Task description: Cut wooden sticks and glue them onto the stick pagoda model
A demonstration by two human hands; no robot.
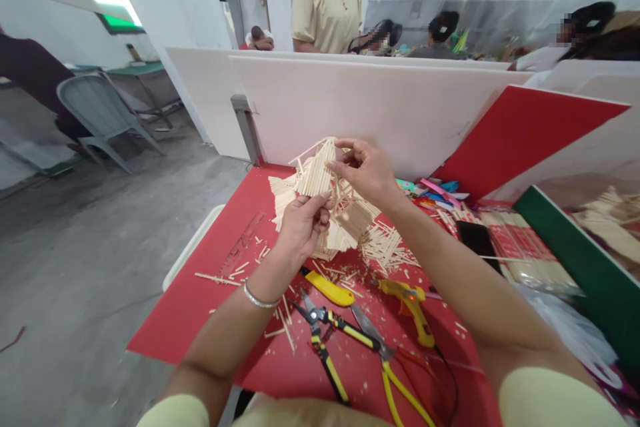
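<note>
A slanted panel of wooden sticks (316, 172), laid side by side, is held up over the middle of the table. My left hand (303, 223) pinches its lower edge between thumb and fingers. Thumb and fingers of my right hand (367, 170) close on its upper right edge, near the peak. Behind and below is a larger model built of wooden sticks (356, 221), partly hidden by my hands. Whether the panel is fixed to this model, I cannot tell. Loose cut sticks (387, 245) lie in a heap to its right.
On the red tabletop (185, 320) lie a yellow utility knife (327, 288), cutters (323, 340), yellow-handled pliers (387, 360) and a corded glue gun (413, 303). A phone (477, 245) and bagged sticks (530, 247) sit right. White boards (360, 110) stand behind; people are beyond.
</note>
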